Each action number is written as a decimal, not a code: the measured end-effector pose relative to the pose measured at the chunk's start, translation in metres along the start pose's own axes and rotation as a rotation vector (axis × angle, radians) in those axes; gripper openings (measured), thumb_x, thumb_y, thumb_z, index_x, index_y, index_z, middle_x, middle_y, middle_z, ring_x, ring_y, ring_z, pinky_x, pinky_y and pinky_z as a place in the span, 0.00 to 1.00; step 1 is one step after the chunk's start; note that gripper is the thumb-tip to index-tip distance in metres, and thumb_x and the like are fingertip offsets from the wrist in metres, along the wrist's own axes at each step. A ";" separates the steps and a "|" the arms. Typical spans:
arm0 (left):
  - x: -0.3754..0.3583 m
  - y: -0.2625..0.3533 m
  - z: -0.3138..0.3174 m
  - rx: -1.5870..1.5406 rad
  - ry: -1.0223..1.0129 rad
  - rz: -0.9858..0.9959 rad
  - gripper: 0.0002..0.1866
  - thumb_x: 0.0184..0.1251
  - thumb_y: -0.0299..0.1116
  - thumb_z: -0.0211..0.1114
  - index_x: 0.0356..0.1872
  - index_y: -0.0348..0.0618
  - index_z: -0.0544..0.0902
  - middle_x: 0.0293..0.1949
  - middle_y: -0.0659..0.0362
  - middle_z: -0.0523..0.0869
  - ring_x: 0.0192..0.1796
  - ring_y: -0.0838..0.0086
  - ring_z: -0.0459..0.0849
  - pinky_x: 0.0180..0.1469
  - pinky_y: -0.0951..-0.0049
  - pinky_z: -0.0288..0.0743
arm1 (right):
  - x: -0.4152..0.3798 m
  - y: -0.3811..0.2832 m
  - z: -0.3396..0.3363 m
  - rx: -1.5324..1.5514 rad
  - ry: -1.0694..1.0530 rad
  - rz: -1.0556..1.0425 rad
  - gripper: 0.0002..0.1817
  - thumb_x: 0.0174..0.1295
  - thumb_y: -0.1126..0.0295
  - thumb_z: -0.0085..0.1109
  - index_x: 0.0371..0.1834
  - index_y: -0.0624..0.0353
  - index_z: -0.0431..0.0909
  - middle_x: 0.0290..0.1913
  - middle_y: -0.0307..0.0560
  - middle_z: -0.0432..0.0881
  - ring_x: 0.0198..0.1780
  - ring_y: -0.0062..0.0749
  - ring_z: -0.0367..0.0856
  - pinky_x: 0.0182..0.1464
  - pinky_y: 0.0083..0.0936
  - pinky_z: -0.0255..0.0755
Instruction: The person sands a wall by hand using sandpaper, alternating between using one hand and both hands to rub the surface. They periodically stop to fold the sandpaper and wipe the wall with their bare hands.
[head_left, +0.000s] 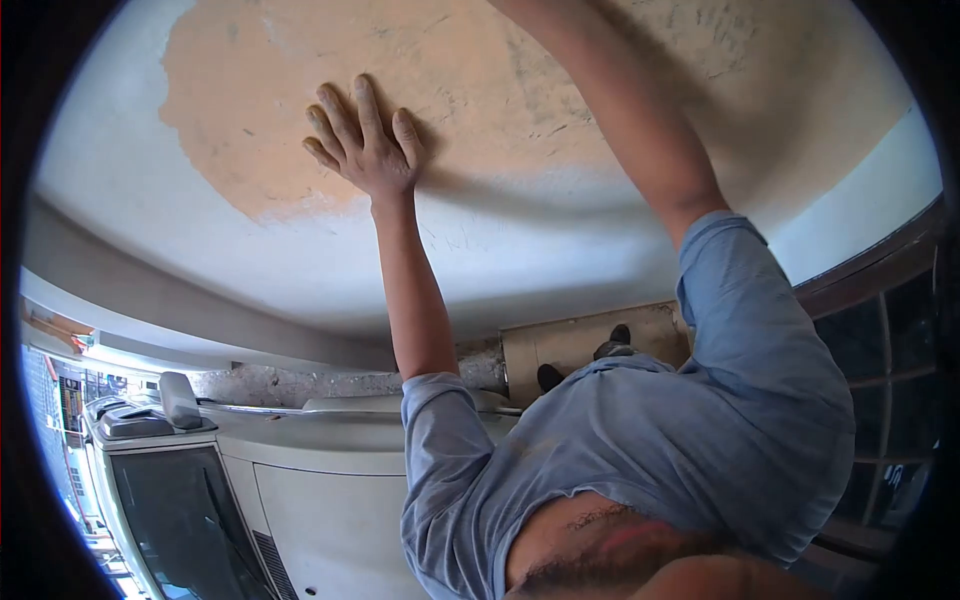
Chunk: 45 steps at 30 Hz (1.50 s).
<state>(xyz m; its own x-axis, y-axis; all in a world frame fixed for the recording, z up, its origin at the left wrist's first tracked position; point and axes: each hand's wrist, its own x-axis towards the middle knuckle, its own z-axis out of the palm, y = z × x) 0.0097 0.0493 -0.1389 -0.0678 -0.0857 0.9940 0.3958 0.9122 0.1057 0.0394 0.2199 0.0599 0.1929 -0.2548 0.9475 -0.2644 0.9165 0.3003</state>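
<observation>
My left hand [368, 150] lies flat against the wall, with its fingers spread and nothing held. Its fingertips are coated with tan material. Under the hand is a large tan-orange patch [240, 95] on the white wall [560, 225]; the patch has an uneven edge and dark scuffs toward the right. My right arm [640, 120] reaches up past the top edge of the view, so the right hand and anything in it are hidden.
A pale vehicle [330, 520] with a dark windshield [185, 520] stands close by at lower left. My feet [612, 345] are on a tan surface [540, 345] below. To the right is a dark-framed paned window [880, 360]. A ledge [200, 310] runs along the wall's left side.
</observation>
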 end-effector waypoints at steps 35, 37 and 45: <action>0.035 0.064 0.001 0.110 -0.055 -0.181 0.38 0.75 0.55 0.37 0.74 0.33 0.52 0.74 0.32 0.46 0.76 0.37 0.42 0.72 0.40 0.31 | -0.074 0.184 -0.128 -0.179 -0.296 0.229 0.16 0.64 0.72 0.47 0.50 0.54 0.82 0.60 0.50 0.79 0.66 0.43 0.72 0.71 0.50 0.54; 0.028 0.085 0.009 0.119 -0.088 -0.042 0.38 0.75 0.55 0.38 0.74 0.34 0.53 0.74 0.32 0.47 0.76 0.37 0.42 0.72 0.40 0.30 | -0.180 0.178 -0.156 -0.173 -0.219 0.166 0.18 0.64 0.72 0.46 0.53 0.48 0.82 0.60 0.46 0.79 0.66 0.41 0.72 0.72 0.50 0.53; -0.011 0.110 0.011 0.111 -0.205 0.370 0.34 0.75 0.56 0.39 0.73 0.44 0.61 0.74 0.34 0.50 0.76 0.37 0.44 0.72 0.37 0.31 | -0.074 0.340 -0.150 -0.126 -0.310 0.604 0.22 0.61 0.74 0.47 0.59 0.49 0.78 0.60 0.51 0.78 0.64 0.50 0.72 0.61 0.43 0.66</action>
<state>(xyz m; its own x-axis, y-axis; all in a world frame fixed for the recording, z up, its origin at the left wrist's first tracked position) 0.0439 0.1546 -0.1389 -0.1243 0.3260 0.9371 0.3277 0.9050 -0.2714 0.0773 0.5970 0.0756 -0.2376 0.2525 0.9380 -0.1256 0.9495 -0.2874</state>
